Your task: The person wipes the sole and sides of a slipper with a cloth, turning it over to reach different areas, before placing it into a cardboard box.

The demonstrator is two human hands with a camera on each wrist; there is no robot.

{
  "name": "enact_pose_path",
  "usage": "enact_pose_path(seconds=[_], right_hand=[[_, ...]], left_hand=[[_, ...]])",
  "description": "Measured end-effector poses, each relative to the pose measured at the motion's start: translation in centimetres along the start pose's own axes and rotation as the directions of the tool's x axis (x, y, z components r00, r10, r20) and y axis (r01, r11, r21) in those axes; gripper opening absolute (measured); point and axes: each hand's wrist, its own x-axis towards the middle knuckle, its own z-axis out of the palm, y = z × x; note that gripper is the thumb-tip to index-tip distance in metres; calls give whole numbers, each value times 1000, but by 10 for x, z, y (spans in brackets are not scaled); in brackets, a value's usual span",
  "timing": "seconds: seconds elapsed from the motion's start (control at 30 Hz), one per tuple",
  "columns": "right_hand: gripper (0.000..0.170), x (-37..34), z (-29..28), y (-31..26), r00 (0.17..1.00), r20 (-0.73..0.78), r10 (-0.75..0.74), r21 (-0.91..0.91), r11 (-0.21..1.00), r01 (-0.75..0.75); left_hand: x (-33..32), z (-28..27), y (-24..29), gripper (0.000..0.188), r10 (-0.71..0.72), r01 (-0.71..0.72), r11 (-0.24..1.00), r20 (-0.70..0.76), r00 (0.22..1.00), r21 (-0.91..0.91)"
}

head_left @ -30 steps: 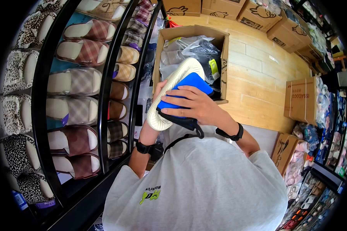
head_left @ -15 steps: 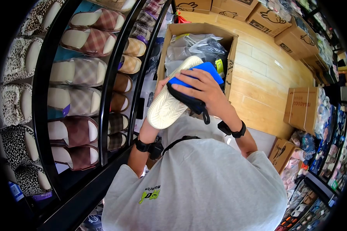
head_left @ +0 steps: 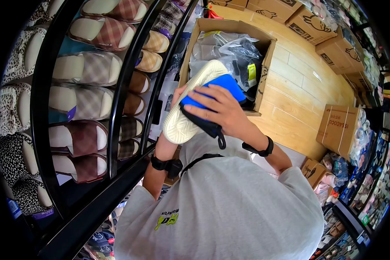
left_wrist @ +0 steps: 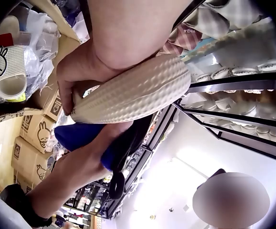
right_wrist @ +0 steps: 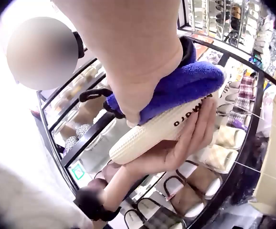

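A cream slipper (head_left: 177, 128) is held over the lap, its patterned sole turned up toward the head camera. My left hand (head_left: 179, 93) grips it from beneath and along the far side; in the right wrist view, its fingers (right_wrist: 197, 126) curl round the side with black lettering. My right hand (head_left: 223, 110) holds a blue plush cleaning pad (head_left: 232, 84) with a black edge and a hanging loop (head_left: 222, 142). The pad lies against the sole, fingers spread across its back. In the right wrist view the plush face (right_wrist: 185, 83) meets the slipper.
An open cardboard box (head_left: 268, 80) with bagged footwear (head_left: 206, 52) stands just beyond the hands. A black shelf rack (head_left: 117, 108) of plaid and leopard slippers runs along the left. Cartons (head_left: 340, 130) line the right side and back of the wooden floor (head_left: 294, 86).
The pad slid toward the sole's upper right, then came back down and left. The slipper tilted slightly between frames. The head view has shifted, so the box now appears farther right and higher.
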Motion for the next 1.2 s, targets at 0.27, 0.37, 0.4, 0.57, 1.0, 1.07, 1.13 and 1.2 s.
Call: enact_pose_path(seconds=[0.27,0.37,0.4,0.57,1.0,1.07,1.13,1.2], right_hand=[[60,0,-11,8,988,-47,147,8,989,-147],[61,-7,-5,6,998,-20,60,-1,998,-60],[61,-10,-6,5,999,17,39,-7,999,-38],[74,-9,-23,9,986,-22,164,19,986,-164],[73,-5,-27,12,974,-70,215,-57,974,-219],[72,-3,-21,4,981,-89,172,-44,983,-176],[73,-3,-12,2,998,-41,44,-22,999,-45],[58,-6,-12,-5,999,53,-7,64,998,4]], left_hand=[[0,2,-17,56,39,-41,997,21,999,70],[7,6,1,56,-285,270,907,2,959,-322],[5,6,-3,55,-173,173,966,14,985,-192],[9,14,-16,41,4,87,829,161,987,-553],[22,6,-19,43,-220,264,840,148,964,-475],[24,13,0,36,-338,365,649,176,925,-668],[36,12,13,37,-541,488,527,168,824,-696],[21,11,5,36,-248,234,931,-15,969,-281]])
